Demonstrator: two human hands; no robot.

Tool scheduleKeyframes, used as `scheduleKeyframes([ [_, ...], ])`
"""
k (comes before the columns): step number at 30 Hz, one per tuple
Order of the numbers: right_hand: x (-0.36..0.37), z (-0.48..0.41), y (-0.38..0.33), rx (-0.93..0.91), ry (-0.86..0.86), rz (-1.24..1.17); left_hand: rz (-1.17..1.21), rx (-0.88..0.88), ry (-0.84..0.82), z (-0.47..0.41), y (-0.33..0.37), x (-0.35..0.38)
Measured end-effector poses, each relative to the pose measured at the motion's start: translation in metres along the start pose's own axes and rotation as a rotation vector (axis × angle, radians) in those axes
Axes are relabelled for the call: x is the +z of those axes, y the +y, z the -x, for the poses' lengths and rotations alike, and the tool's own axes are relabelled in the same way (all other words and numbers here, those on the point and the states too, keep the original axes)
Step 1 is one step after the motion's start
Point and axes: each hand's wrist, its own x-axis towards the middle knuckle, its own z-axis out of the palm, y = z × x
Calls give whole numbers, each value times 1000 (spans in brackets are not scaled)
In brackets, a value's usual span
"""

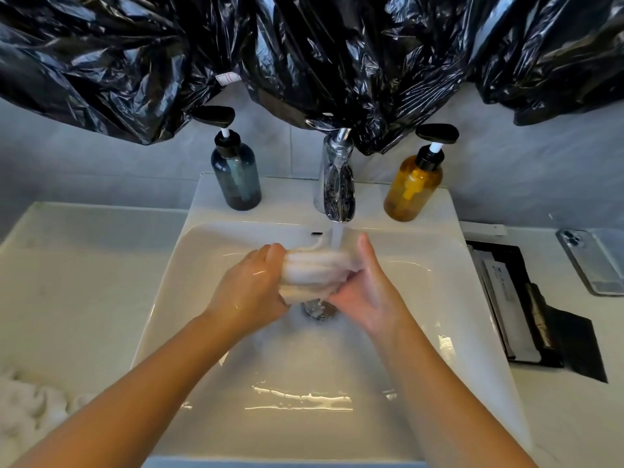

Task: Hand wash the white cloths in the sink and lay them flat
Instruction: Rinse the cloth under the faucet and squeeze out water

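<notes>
White cloth bunched in wet folds | left hand grips it | right hand grips it

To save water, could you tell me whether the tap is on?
On: a stream runs from the tap onto the cloth.

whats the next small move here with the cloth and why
Probably rub the bunched white cloth between both hands under the water stream. The left hand and right hand grip it over the drain, the faucet is running onto it, and it is too bunched to lay flat yet.
</notes>
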Motion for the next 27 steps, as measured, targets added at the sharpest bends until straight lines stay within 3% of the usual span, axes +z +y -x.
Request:
scheduleKeyframes([
  [3,11,-3,5,38,99,-56,-135,174,86,8,-2,9],
  [6,10,-8,7,-109,157,-63,126,25,24,6,10,3],
  [9,9,-7,4,-242,36,-70,506,-189,-253,-2,19,-1],
  [15,3,-7,-11,-208,-169,94,956,-188,-614,-19,13,11],
  [17,1,-6,-11,-157,-239,152,992,-176,-767,-23,12,12],
  [19,-5,-7,-7,-131,-273,166,939,-188,-875,-28,12,9],
  [22,-14,-8,-7,-75,-154,85,824,-195,-895,-35,14,9],
  [24,-20,-8,-9,-104,-29,7,673,-218,-774,-36,15,6],
  [27,-16,0,-10,-146,32,-5,38,-32,-450,-34,24,0],
])
